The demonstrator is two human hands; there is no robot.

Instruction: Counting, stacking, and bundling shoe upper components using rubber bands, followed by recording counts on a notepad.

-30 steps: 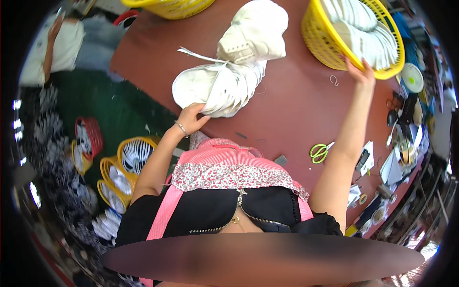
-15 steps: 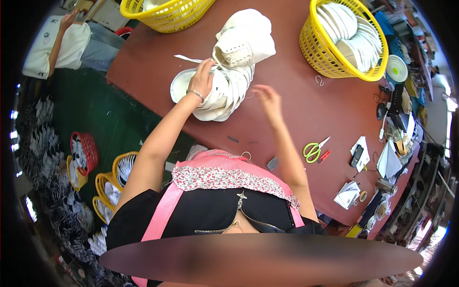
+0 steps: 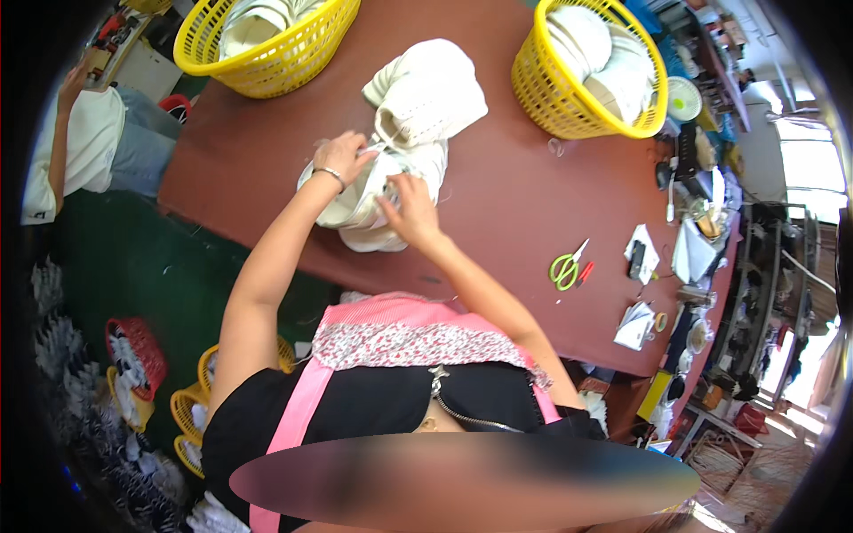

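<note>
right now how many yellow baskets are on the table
2: one basket at the far left of the table, another basket at its far right. Others may be hidden past the top edge.

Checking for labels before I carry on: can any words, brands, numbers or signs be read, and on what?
None can be read.
White pieces between the left hand and right hand: no lettering discernible.
Co-worker's white shirt: dark mark near the hem, too small to read.
White papers: too small to tell.

White pieces lie overlapping — on the table.
</note>
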